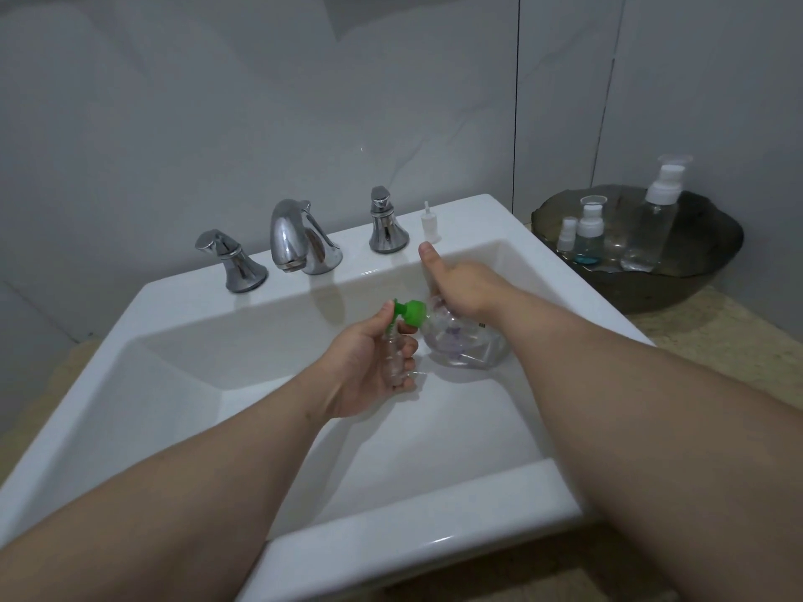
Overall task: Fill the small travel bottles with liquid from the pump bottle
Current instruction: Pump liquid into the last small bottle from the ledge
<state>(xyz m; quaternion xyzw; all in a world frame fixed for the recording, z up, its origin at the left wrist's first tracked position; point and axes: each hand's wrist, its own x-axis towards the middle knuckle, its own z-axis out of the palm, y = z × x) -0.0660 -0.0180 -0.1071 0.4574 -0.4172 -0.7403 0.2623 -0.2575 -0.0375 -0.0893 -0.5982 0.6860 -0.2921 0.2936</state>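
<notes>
Over the white sink (174, 384), my left hand (365, 367) grips a small clear travel bottle (396, 356), its mouth up under the green nozzle. My right hand (460, 288) holds the clear pump bottle (465, 345), tilted towards the left, with the thumb stretched out. The green pump head (410, 314) points its spout down at the small bottle's mouth. A small white pump cap (429, 221) stands on the sink ledge to the right of the taps.
A chrome faucet (300, 239) with two handles (230, 260) (386, 221) sits at the back of the sink. At the right, a dark bowl (652, 288) on the counter holds three clear bottles with white pump tops (656, 223); one contains blue liquid (587, 252).
</notes>
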